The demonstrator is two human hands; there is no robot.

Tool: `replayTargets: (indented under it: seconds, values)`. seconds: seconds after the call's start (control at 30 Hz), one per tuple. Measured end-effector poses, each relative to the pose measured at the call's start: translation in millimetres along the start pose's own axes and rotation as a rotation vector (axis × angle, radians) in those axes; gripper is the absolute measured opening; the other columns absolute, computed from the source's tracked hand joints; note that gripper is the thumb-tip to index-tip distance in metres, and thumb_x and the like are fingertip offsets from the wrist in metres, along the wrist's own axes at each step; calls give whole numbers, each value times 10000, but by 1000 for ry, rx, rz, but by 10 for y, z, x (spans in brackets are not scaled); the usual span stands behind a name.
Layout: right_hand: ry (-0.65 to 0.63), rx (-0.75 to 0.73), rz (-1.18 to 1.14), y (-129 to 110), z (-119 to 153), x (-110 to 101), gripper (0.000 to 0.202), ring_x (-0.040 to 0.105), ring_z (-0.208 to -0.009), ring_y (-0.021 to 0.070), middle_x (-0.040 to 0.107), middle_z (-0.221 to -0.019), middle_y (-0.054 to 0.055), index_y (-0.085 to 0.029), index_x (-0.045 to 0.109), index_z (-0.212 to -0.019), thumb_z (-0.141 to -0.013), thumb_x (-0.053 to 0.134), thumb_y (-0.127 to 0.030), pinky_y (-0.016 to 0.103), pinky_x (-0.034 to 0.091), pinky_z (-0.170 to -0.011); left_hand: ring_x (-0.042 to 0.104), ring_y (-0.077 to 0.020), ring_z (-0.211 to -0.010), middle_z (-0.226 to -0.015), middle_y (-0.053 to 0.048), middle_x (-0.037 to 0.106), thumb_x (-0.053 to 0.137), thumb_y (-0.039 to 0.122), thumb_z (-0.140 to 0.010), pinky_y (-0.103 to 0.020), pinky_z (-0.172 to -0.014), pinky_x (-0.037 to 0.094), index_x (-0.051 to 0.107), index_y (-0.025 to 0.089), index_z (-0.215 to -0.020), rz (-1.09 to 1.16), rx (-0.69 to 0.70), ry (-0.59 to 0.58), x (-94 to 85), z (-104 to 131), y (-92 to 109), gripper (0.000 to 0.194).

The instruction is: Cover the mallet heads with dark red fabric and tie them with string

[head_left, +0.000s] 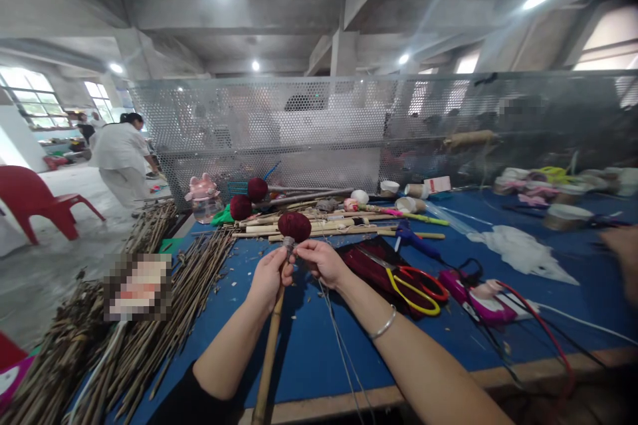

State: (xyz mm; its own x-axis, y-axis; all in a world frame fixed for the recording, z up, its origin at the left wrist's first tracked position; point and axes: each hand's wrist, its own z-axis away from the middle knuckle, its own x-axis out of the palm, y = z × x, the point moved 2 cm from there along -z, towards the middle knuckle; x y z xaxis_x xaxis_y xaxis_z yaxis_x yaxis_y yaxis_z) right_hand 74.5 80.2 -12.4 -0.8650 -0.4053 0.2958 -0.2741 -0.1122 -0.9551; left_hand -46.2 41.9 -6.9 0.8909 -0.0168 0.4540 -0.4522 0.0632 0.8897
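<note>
My left hand (270, 274) is closed round a bamboo stick (270, 352), just below a dark red fabric-like ball (294, 226) at its top. Grey string (288, 242) is wound about the neck under the ball. Beside the neck, my right hand (321, 261) pinches the string with thumb and forefinger. Long strands of grey string (340, 339) trail from there down over the table's front edge. To the right of my right hand, scissors (409, 285) with yellow and red handles lie on dark red cloth (356, 265).
Thin dry sticks (184, 305) are piled along the left of the blue table (309, 358). Two more dark red balls (240, 207) lie at the back. A blue glue gun (416, 239) and a purple power strip (478, 299) with cords lie right. A co-worker's hand (621, 246) shows at the right edge.
</note>
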Motion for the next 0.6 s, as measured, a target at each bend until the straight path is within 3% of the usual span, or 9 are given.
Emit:
replayTargets:
  seconds: [0.13, 0.27, 0.37, 0.47, 0.6]
  values:
    - [-44, 6, -30, 12, -3, 29, 295, 204, -314, -9, 576, -573, -26, -117, 596, -722, -611, 719, -360, 179, 73, -308, 324, 1, -386, -579, 32, 488, 706, 421, -607, -131, -328, 222, 526, 111, -713, 57, 7, -23, -22, 2, 23, 374]
    - [-114, 72, -96, 24, -4, 23, 312, 125, -320, -7, 373, -407, -93, -116, 549, -653, -613, 728, -368, 167, 29, -312, 372, -16, -397, -639, 25, 533, 704, 375, -633, -118, -327, 222, 501, 152, -1020, 113, 0, -64, -4, 16, -9, 491]
    - [-168, 128, -188, 63, -22, -8, 314, 103, -328, -13, 403, -447, -90, -130, 520, -691, -609, 739, -339, 157, 20, -307, 351, -14, -364, -621, 37, 529, 646, 332, -712, -102, -320, 206, 376, 208, -1192, 186, -69, -35, 24, 31, -57, 565]
    - [-176, 205, -286, 133, -52, -51, 313, 133, -328, -10, 387, -457, -98, -143, 520, -760, -612, 739, -311, 138, 51, -309, 352, -10, -345, -638, 27, 536, 542, 337, -796, -100, -314, 239, 398, 218, -1163, 188, -192, -55, 57, 43, -108, 412]
    - [-44, 178, -228, 180, -81, -103, 323, 238, -334, 7, 373, -440, -91, -135, 534, -754, -584, 750, -306, 148, 55, -321, 502, -62, -405, -713, -19, 575, 466, 437, -820, -166, -361, 396, 456, 174, -1041, -50, -253, -2, 40, 34, -167, 343]
